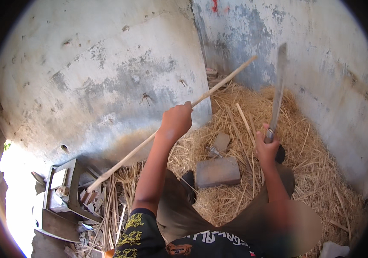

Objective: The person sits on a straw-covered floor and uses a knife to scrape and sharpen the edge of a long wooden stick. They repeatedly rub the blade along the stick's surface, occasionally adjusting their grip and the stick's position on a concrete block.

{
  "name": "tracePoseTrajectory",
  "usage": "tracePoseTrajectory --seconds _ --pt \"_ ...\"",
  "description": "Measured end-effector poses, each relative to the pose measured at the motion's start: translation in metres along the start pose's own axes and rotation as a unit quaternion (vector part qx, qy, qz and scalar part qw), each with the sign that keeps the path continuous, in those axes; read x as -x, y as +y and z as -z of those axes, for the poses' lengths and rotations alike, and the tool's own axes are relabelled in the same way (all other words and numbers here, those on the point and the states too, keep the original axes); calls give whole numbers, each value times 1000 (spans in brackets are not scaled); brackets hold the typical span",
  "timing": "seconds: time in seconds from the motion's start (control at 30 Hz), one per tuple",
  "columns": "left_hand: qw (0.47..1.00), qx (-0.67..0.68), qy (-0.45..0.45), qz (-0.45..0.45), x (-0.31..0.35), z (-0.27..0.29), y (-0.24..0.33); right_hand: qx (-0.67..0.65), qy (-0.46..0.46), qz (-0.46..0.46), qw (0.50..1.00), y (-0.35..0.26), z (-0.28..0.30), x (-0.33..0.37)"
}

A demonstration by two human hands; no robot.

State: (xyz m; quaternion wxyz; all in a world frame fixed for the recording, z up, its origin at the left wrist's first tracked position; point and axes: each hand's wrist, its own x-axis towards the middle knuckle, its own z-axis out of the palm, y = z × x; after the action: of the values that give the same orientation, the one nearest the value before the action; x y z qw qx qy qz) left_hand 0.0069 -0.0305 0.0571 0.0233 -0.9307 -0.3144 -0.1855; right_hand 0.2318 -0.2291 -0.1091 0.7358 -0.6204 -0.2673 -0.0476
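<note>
My left hand (pixel 176 120) is closed around a long pale wooden stick (pixel 126 159), gripping it past its middle. The stick slants from the lower left up to the upper right, in front of the wall. In my right hand (pixel 266 146) is the handle of a machete (pixel 277 92), its long blade pointing upward, apart from the stick. Between my knees a brown rectangular block (pixel 218 171) rests on the straw-like shavings. Just behind it lies a smaller flat brown piece (pixel 221 142) with a small metal object (pixel 214 151) against it.
Shavings (pixel 321 180) cover the floor around my feet. A dark wooden frame (pixel 70 172) with rubble stands at the left, beside several thin split strips (pixel 114 206). Worn plaster walls (pixel 128 64) meet in a corner ahead. A bright opening (pixel 18 198) lies at the far left.
</note>
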Motion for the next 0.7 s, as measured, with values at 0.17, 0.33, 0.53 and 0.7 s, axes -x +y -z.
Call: tracePoseTrajectory --seconds 0.17,0.33,0.53,0.7 --pt "982 -39 -180 -43 21 -6 3 -33 -179 -194 964 -24 -26 16" --pt "916 71 -393 44 6 30 29 85 -236 -130 959 19 -61 23" --pt "942 -120 -313 -18 7 69 29 -47 -316 -166 933 5 -88 46" --pt "873 -172 400 -219 51 86 18 -140 -359 -261 885 0 -101 58"
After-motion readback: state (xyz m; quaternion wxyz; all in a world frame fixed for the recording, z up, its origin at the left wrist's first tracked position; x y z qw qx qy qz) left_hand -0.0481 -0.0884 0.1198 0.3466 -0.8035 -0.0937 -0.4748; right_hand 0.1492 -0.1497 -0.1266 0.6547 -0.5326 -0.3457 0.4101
